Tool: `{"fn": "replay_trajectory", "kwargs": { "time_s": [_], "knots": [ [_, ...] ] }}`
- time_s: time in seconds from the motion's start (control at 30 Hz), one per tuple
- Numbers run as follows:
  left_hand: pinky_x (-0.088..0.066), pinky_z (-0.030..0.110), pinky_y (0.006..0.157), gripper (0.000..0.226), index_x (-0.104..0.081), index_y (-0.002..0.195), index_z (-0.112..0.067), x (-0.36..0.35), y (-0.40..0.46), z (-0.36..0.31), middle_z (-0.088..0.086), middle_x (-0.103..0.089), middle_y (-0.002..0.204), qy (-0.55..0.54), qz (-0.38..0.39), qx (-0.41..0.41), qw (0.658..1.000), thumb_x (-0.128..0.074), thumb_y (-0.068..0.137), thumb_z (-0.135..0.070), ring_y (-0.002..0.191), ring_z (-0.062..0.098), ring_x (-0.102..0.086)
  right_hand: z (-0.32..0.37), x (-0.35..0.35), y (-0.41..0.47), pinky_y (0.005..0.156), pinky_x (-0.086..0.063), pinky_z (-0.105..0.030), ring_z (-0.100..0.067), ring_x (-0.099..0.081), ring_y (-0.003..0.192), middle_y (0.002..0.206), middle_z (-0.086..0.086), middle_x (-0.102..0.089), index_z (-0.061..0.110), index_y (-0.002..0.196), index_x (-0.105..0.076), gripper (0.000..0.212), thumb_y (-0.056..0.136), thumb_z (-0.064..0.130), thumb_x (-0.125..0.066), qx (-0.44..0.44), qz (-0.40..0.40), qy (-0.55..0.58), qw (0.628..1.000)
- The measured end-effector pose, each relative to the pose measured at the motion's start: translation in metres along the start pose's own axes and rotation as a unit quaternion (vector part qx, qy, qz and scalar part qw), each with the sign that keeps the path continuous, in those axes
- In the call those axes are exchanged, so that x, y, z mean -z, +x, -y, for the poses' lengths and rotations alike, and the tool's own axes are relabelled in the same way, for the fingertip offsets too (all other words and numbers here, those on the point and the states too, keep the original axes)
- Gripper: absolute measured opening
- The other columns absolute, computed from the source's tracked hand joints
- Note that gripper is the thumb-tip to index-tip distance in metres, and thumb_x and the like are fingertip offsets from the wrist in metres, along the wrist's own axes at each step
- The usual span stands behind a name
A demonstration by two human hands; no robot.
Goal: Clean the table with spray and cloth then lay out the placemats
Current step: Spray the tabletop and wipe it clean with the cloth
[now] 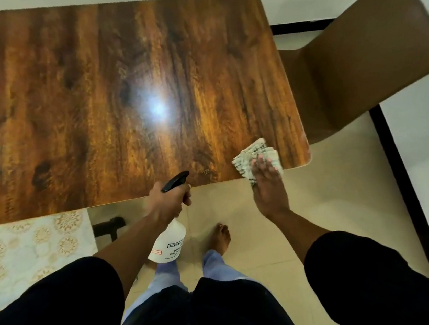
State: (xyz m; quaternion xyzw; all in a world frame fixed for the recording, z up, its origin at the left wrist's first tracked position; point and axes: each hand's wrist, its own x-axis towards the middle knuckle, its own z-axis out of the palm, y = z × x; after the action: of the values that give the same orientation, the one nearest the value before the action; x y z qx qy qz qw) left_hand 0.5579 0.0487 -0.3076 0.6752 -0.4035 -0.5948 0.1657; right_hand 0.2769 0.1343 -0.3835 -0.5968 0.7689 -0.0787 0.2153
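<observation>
A glossy dark wooden table [96, 90] fills the upper left of the head view. My left hand [167, 201] grips the neck of a white spray bottle [169, 242] with a black trigger head, held just off the table's near edge. My right hand [268, 182] lies flat with straight fingers on a folded, pale patterned cloth [254, 152] at the table's near right corner. A cream placemat [18, 252] with a gold lace pattern lies below the table's near edge at lower left.
A brown chair [366, 64] stands at the table's right end. Beige floor tiles [325, 191] lie in front of the table, with a black skirting strip along the white wall on the right. My bare foot shows below the table edge.
</observation>
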Motion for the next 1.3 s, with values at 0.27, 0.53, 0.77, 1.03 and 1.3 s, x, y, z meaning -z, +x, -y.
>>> {"fn": "replay_trajectory", "kwargs": {
  "time_s": [0.27, 0.53, 0.77, 1.03, 1.3],
  "knots": [
    [-0.039, 0.029, 0.046, 0.021, -0.076, 0.083, 0.002, -0.037, -0.008, -0.017, 0.016, -0.074, 0.068, 0.036, 0.020, -0.025, 0.999, -0.069, 0.095, -0.013, 0.044, 0.020, -0.045, -0.028, 0.018, 0.011, 0.128, -0.001, -0.038, -0.030, -0.001, 0.159, 0.172, -0.011, -0.004, 0.012, 0.164, -0.016, 0.066, 0.105, 0.015, -0.044, -0.215, -0.067, 0.043, 0.973],
    [-0.040, 0.029, 0.046, 0.021, -0.075, 0.081, 0.006, -0.067, -0.008, -0.045, 0.022, -0.074, 0.071, 0.046, 0.019, -0.040, 0.998, -0.069, 0.092, -0.011, 0.043, 0.022, -0.044, 0.043, -0.014, 0.000, 0.128, -0.007, -0.041, -0.027, -0.004, 0.160, 0.172, -0.004, -0.008, 0.018, 0.164, -0.020, 0.071, 0.101, 0.017, -0.051, 0.026, 0.034, 0.029, 0.999],
    [-0.041, 0.030, 0.045, 0.024, -0.076, 0.084, 0.007, -0.084, 0.001, -0.063, 0.024, -0.075, 0.073, 0.069, 0.036, -0.035, 0.996, -0.070, 0.090, -0.015, 0.043, 0.022, -0.043, -0.016, 0.012, 0.000, 0.129, -0.011, -0.042, -0.023, -0.008, 0.159, 0.171, -0.001, -0.015, 0.019, 0.163, -0.027, 0.065, 0.101, 0.019, -0.048, 0.104, 0.037, 0.029, 0.993],
    [-0.041, 0.030, 0.044, 0.020, -0.075, 0.081, 0.002, -0.111, 0.018, -0.083, 0.023, -0.074, 0.070, 0.097, 0.084, -0.047, 0.991, -0.072, 0.089, -0.017, 0.042, 0.021, -0.048, -0.088, 0.050, 0.010, 0.127, -0.018, -0.048, -0.024, -0.009, 0.159, 0.171, -0.003, -0.016, 0.019, 0.162, -0.026, 0.067, 0.096, 0.027, -0.032, -0.100, -0.005, 0.038, 0.994],
    [-0.041, 0.028, 0.044, 0.024, -0.076, 0.078, 0.003, -0.125, 0.047, -0.117, 0.015, -0.071, 0.064, 0.133, 0.140, -0.063, 0.979, -0.070, 0.095, -0.014, 0.040, 0.016, -0.048, -0.087, 0.066, 0.060, 0.129, -0.005, -0.042, -0.029, 0.003, 0.159, 0.173, -0.005, 0.001, 0.017, 0.165, -0.010, 0.066, 0.107, 0.023, -0.041, -0.197, -0.012, 0.019, 0.980]
  ]
}}
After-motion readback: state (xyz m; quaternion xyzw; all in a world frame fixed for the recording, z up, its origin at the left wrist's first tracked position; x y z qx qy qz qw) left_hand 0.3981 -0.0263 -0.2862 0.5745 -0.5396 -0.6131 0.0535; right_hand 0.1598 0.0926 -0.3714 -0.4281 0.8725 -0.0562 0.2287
